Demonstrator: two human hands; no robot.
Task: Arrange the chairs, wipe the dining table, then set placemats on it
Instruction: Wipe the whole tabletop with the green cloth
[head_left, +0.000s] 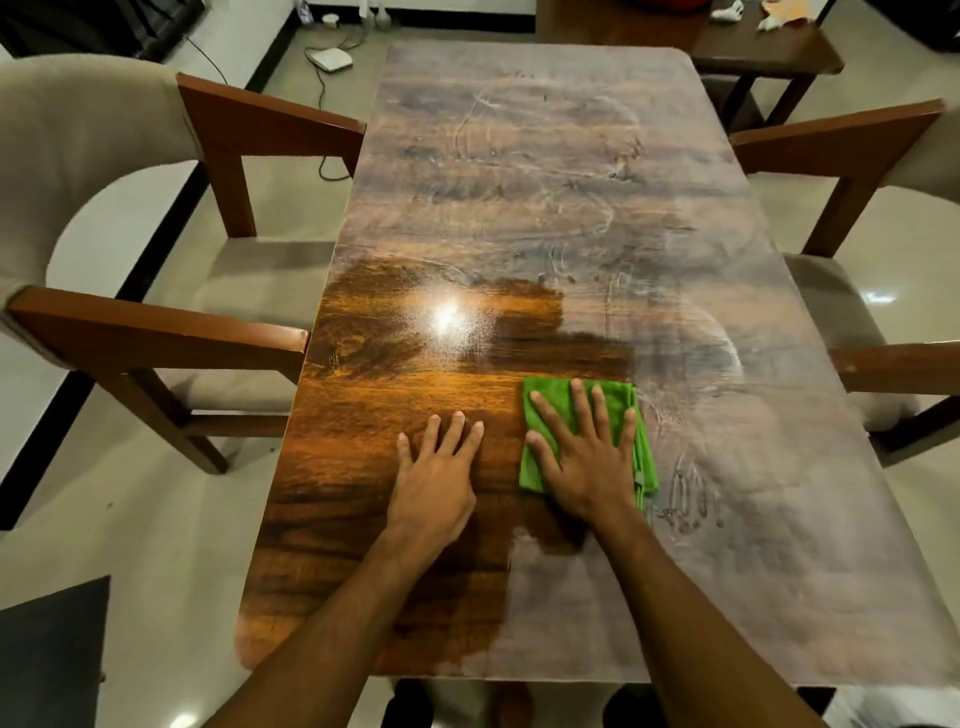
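Green cloth (644, 452) lies folded on the surface (519, 182) close to the near edge, a little right of the middle. My right hand (587, 462) presses it flat, fingers straight and spread. My left hand (434, 478) rests palm down just beside it on bare wood, fingers wide, holding nothing. The near left part shines glossy; the rest looks hazy with smears. One chair (249, 130) stands at the left edge, a second chair (841, 140) at the right. Beyond the far right corner stands a small dark table (769, 52).
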